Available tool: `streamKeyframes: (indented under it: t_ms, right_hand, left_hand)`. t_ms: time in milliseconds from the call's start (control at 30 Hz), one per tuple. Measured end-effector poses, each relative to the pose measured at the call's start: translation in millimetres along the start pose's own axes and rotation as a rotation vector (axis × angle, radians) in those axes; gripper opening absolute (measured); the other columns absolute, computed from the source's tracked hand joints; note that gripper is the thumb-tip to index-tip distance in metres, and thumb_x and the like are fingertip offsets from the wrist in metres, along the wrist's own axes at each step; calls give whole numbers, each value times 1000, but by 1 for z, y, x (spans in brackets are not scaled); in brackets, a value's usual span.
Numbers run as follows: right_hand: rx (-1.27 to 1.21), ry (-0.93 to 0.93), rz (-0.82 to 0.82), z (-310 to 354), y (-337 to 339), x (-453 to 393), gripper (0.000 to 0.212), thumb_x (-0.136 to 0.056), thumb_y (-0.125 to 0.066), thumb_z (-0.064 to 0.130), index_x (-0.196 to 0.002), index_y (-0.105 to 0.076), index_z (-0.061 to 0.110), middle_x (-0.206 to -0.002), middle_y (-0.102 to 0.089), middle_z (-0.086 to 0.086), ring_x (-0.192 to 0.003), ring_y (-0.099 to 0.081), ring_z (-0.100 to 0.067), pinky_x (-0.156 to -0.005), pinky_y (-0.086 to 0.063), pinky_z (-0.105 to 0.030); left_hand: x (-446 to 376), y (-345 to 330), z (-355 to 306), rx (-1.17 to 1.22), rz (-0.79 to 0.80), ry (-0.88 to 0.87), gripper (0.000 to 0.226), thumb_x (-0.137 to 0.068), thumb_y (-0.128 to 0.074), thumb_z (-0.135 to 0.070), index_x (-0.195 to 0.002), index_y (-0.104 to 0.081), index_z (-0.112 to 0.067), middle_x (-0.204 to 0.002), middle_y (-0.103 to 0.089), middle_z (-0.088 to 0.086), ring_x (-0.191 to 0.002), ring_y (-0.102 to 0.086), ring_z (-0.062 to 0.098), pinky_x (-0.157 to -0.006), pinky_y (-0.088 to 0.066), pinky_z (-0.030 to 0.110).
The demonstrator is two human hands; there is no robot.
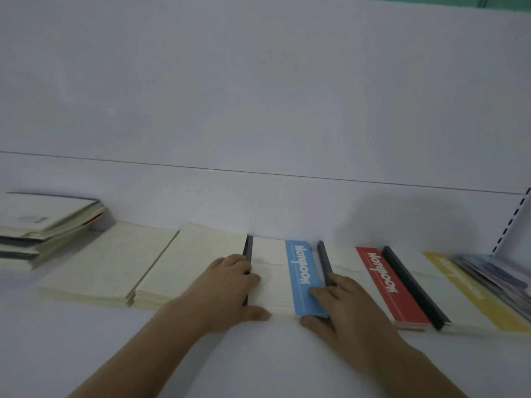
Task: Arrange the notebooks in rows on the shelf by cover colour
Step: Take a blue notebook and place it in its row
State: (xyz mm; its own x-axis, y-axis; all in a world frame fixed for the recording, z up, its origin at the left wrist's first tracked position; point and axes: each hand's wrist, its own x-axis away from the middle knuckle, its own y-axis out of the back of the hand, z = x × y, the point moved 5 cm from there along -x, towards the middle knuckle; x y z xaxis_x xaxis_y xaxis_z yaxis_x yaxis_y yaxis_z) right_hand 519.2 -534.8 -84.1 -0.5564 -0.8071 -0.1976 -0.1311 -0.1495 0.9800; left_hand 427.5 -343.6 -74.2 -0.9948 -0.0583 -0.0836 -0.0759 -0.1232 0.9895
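Hands first: our left hand (227, 285) lies over the left edge of the blue-striped notebook (283, 278), fingers curled round its dark spine and thumb set against the near edge. Our right hand (342, 304) grips the right side of the same notebook, fingers bent over the blue band printed "Notebook" and thumb pressed to the front edge. We hold this notebook between both hands, flat on the white shelf (258, 363).

Just to its right lies the red-striped notebook (382, 285), its dark spine beside our right fingers. Next in the row sits the yellow-striped notebook (459, 291), also with a dark spine on its left. Past that, at the far right, a fanned pile of notebooks (497, 280) with bluish covers runs out of view; we cannot make out its details.

To the left of our left hand two cream stacks (138, 271) lie side by side, touching. Farther left, apart from them, a leaning pile of mixed notebooks (43, 228) rests near the white back panel (258, 96). A slotted upright (514, 222) stands at the right end of the shelf.
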Motion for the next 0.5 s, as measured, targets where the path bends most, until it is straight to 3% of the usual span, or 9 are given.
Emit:
streamKeyframes:
  t_ms: [67,200,333,500]
  right_hand:
    - [-26,11,22,-1,0,-1,84,-82,-13,77,-136,-50,25,-128,-59,7,-133,-38,-19,-110,-30,-32]
    - [-10,-28,-47,0,5,1,73,-85,-21,70,-122,-64,24,-111,-67,9,-118,-51,-16,-98,-44,-28]
    - [-96,-17,-14,-3,-4,-3,67,-91,-33,67,-145,-35,28,-138,-44,11,-136,-23,-11,-112,-19,-24]
    - [-93,20,-18,-4,-4,-3,72,-85,-26,72,-139,-45,28,-123,-53,12,-123,-38,-9,-104,-33,-23]
  left_hand:
    - [-1,0,1,-3,41,11,96,-65,-17,-86,-129,-55,-25,-131,-52,-4,-131,-38,17,-110,-29,33]
    - [-2,1,1,0,89,23,76,-81,-41,-78,-135,-51,-25,-134,-51,-3,-128,-41,17,-111,-28,33]
    - [-4,3,5,-5,88,8,87,-72,-30,-84,-135,-50,-28,-132,-52,-7,-129,-40,15,-112,-25,32]
    - [-3,1,6,-19,47,-20,84,-72,-27,-82,-132,-51,-28,-130,-52,-7,-128,-40,14,-113,-25,31]
